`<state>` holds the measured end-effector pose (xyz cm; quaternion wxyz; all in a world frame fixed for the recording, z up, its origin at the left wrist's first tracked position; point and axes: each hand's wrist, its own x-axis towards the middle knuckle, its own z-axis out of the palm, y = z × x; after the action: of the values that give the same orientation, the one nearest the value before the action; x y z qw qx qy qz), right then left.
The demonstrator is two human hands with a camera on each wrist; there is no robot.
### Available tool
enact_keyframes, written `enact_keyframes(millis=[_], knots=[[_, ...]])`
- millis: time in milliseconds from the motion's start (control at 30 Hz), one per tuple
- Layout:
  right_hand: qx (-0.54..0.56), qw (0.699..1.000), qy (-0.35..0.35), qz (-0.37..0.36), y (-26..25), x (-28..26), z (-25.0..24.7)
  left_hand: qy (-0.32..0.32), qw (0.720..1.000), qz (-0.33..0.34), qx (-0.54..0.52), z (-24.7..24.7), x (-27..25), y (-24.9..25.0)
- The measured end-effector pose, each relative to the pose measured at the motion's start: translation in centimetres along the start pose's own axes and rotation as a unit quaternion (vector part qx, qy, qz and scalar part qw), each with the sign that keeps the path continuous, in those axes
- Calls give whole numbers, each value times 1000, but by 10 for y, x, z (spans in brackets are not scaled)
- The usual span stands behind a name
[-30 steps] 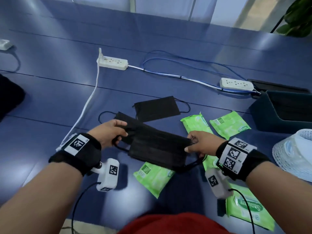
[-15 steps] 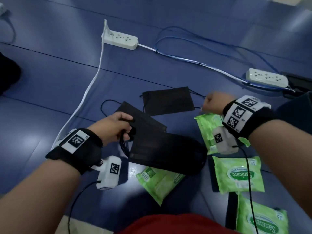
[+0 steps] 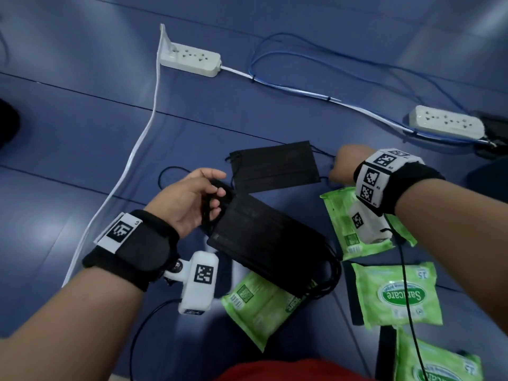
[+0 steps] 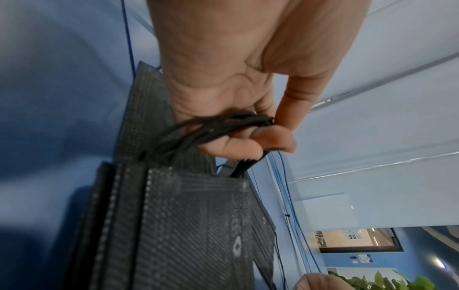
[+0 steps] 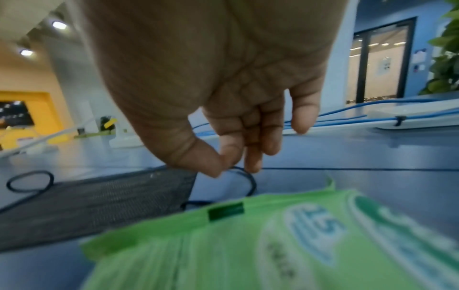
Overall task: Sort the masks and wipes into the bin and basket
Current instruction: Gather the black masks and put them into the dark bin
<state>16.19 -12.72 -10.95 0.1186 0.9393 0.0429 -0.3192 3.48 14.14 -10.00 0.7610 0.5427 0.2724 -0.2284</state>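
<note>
My left hand holds a stack of black masks just above the blue table, fingers curled round its bundled ear loops. A single black mask lies flat further back. My right hand is at that mask's right end, where thumb and forefinger pinch its ear loop. Several green wipe packs lie around: one under my right wrist, one at the right, one partly beneath the stack, another at the bottom right.
Two white power strips lie at the back, joined by white and blue cables. A white cord runs down the left side. A dark container edge shows at the far right.
My right hand let go of the mask stack and moved back and right to the single mask's ear loop. The left hand now holds the stack alone by its loops.
</note>
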Motion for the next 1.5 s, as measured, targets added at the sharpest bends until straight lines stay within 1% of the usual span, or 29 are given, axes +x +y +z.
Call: enact_keyframes(millis=[67,100,167,233,300,333,400,467,633,733,767,833,933,1000,1067,1133,1167,1233,1267,1333,1400,1500], knots=[[41,998,40,12,6,-9,-1,4,1000,5,-12,0,-3,1],[63,996,56,2,8,-10,-2,7,1000,5,-17,0,-3,1],[71,995,69,-16,12,-12,0,9,1000,9,-23,1,-7,2],[50,996,62,-33,12,-14,0,12,999,13,-27,3,-9,3],[33,998,27,-53,7,-14,3,19,999,15,-31,5,-11,4],[29,998,10,-56,5,-12,4,23,999,17,-31,5,-11,5],[13,998,-3,-53,-3,-8,5,28,999,21,-32,3,-13,6],[10,999,7,-50,-8,-5,4,32,999,25,-35,-1,-14,6],[39,998,32,-46,-4,0,9,39,998,21,-46,-7,-16,0],[110,991,57,-56,0,-11,3,37,998,22,-50,-6,-17,-3],[154,983,73,-68,2,-17,-2,34,998,22,-49,-5,-18,-4],[247,957,113,-102,7,-36,-18,26,998,24,-48,-1,-21,-2],[371,902,156,-157,8,-75,-43,13,998,39,-55,9,-30,4],[455,855,169,-183,4,-104,-52,4,997,52,-61,16,-38,10],[542,796,171,-208,-1,-131,-56,-8,996,63,-64,23,-47,15],[606,747,151,-228,-8,-156,-53,-22,995,76,-61,31,-56,17],[624,732,131,-239,-13,-169,-49,-30,994,83,-62,35,-61,17],[638,722,77,-256,-25,-187,-40,-51,992,93,-66,43,-70,18],[635,724,50,-266,-31,-192,-35,-64,991,96,-66,46,-75,18],[608,741,14,-283,-44,-199,-27,-88,990,94,-51,51,-83,17],[579,759,-12,-298,-56,-206,-21,-114,989,94,-23,57,-92,17],[561,761,-17,-327,-68,-215,-19,-151,983,102,14,63,-104,18]])
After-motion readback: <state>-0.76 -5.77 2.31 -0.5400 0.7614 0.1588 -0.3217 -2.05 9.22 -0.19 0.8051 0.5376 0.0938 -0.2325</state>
